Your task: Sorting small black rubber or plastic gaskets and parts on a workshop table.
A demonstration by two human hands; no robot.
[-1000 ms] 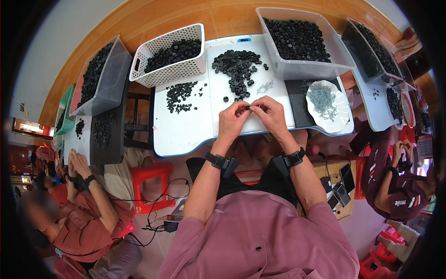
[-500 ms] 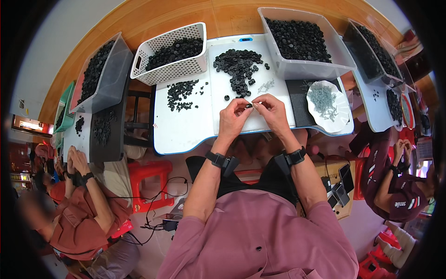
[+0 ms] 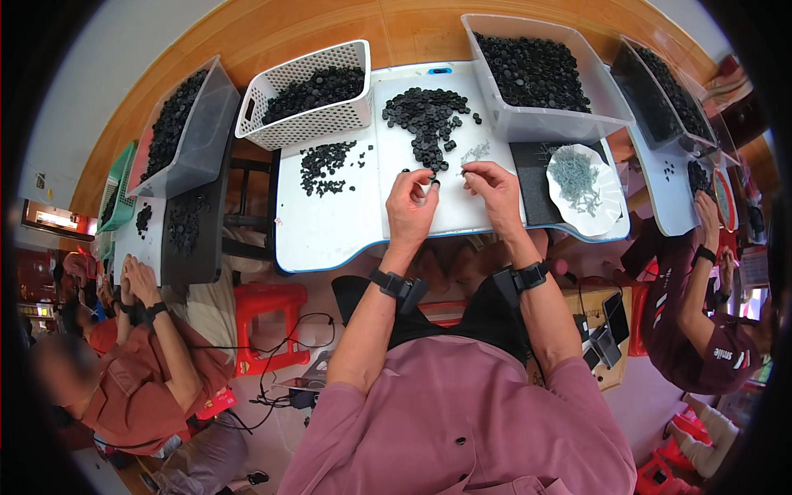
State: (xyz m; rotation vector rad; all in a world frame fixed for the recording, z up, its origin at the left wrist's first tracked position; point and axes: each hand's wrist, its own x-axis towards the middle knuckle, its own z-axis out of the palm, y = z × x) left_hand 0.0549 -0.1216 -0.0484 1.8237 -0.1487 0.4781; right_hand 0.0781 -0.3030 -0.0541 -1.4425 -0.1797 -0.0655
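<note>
My left hand pinches a black cap; my right hand, half-curled, contents unclear, is near grey pins. A heap of caps is left on the white surface; I can't tell what's done.

One left hand is holding one black piece; one right hand is hovering alongside. Two wristbands are showing. Two black heaps are lying on one table, too dense for counting. One plate is carrying uncounted grey pieces. At least three clear bins, one white basket and one green basket are standing around. At least two co-workers are sitting nearby.
</note>
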